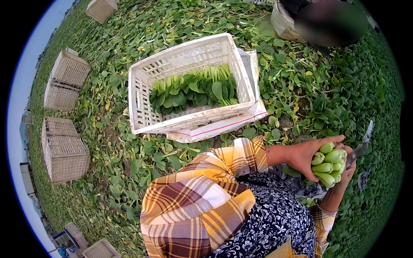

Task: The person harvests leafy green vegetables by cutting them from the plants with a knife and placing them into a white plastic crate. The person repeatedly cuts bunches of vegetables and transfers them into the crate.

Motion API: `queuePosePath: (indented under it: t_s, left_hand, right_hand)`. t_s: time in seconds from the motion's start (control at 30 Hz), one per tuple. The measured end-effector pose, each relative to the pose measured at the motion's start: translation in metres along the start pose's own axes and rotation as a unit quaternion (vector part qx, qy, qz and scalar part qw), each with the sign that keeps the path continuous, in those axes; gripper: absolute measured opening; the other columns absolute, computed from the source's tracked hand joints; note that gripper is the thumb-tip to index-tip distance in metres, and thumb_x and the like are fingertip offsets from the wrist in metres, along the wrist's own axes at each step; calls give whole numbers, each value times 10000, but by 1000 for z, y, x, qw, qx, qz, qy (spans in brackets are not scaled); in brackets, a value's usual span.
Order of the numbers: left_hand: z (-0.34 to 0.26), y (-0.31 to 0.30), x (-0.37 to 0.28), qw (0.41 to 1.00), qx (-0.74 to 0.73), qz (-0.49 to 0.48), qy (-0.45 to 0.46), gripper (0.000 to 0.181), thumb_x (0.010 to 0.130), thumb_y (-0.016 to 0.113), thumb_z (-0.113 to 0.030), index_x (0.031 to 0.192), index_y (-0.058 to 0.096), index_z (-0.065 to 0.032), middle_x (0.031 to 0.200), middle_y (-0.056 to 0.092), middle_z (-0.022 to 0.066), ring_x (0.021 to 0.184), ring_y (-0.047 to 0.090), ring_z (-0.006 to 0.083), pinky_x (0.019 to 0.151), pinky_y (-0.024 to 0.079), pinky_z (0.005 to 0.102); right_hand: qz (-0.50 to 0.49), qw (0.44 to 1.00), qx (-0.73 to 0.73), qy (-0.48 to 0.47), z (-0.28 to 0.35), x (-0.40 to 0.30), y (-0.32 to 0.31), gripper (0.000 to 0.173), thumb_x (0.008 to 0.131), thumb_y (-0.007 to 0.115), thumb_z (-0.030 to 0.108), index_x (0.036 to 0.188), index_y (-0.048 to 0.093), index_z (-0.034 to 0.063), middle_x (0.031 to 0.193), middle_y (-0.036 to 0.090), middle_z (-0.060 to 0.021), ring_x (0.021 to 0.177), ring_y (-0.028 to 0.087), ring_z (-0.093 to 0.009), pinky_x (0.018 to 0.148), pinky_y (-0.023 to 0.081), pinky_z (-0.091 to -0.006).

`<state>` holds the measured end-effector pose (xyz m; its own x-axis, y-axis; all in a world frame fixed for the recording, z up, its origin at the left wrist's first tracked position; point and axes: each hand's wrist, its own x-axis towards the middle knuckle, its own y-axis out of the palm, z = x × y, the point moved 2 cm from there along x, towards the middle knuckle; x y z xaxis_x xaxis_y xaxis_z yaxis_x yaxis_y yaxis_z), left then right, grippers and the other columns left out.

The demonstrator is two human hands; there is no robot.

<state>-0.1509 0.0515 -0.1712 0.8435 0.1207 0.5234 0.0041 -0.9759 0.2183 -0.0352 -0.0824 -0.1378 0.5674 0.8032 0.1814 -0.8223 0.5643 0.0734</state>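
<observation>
A bunch of bok choy [331, 161] is held between my two hands, its pale green stem ends turned up toward me. My left hand [300, 158] grips it from the left, thumb and fingers spread around the stems. From the other side, my right hand [347, 172] supports the bunch and also holds a knife. The worn, dark-stained blade of this knife [361, 145] points up and away from the stems. The knife's handle is hidden. Beyond my left arm stands a white plastic crate [190, 120], with rows of bok choy [193, 87] laid along its far side.
Under the crate lies a white woven sack [226, 126]. Stacked crates [66, 158] stand along the left. At the upper right is another person [292, 6], partly blurred, beside a pale basket [282, 24]. Cut leaves litter the ground; uncut leafy plants [371, 213] grow at the right.
</observation>
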Motion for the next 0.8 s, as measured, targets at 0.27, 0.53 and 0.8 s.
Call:
queuePosePath:
  t_s: [0.27,0.53,0.8]
  left_hand:
    - [-49,-94,-51,981,57,-176,-63,1043,520,768,-51,1386,187,-53,1261,418,67,1140,423,151,994,315,293]
    - [-81,-261,-135,721,691,40,33,669,639,688,-66,1254,429,-107,1082,554,119,897,561,268,763,453,355]
    - [30,-312,-230,692,569,444,2,589,742,473,9,1302,361,-134,1131,491,136,974,500,274,839,417,362]
  right_hand:
    - [-161,985,13,60,-32,73,119,327,859,594,218,1068,541,-28,1009,609,-127,826,588,-138,748,484,-282]
    - [-210,976,-61,-3,-26,93,59,347,904,522,234,1129,515,-30,1015,595,-106,685,519,-59,396,365,-156]
    - [-382,905,-187,-4,-18,34,-63,383,886,556,235,1165,512,-24,955,594,-53,680,500,-34,390,351,-162]
